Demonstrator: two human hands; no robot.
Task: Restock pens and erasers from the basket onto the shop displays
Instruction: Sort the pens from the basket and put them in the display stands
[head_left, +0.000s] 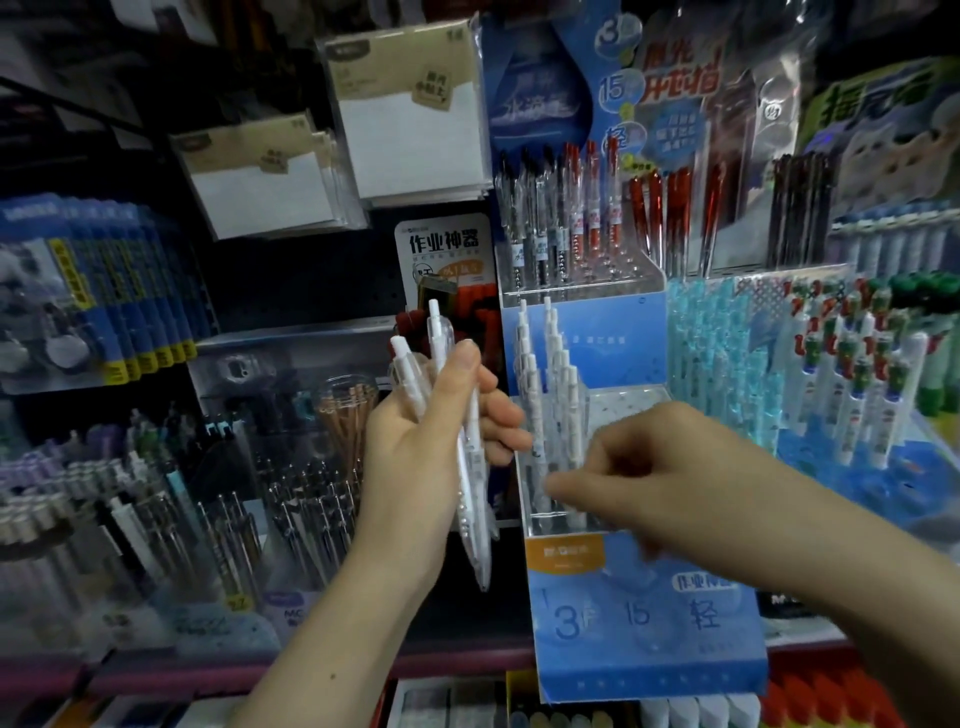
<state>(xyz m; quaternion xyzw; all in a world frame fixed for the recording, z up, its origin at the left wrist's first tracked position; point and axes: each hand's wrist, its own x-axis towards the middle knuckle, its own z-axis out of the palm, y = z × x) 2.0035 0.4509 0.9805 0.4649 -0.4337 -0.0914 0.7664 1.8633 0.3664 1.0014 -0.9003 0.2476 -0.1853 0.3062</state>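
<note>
**Pens half in, a handful left**

Nearest the camera, the left hand (436, 431) has its grip closed round a small bunch of white pens (457, 415), thumb laid across the barrels, clickers up and tips down past the wrist. At least two clickers stand clear above the fingers; the exact count cannot be told. These are the stock not yet placed.

Just beside it, the right hand (639, 467) reaches across to the lower clear rack (550, 519) of the blue stand (644, 623). Its fingers are curled with the forefinger out toward the front row, but the hand is blurred, so whether its grip has a pen or is only nudging one into its hole cannot be told.

Behind the right hand, white pens in the rack (550, 374) already fill the left columns in stepped rows. The right part of that tier looks bare, so by my reckoning the rack is partly filled and could take the handful that remains.

Farther back, the upper tier (561, 223) holds black and red pens and looks fairly full. To the right stand blue pens (722, 353) and red-and-green pens (852, 364); to the left, pen cups (343, 415) and hanging notepads (410, 114).

No basket and no erasers show here, so how much stock waits, and the whole eraser part, cannot be judged.
</note>
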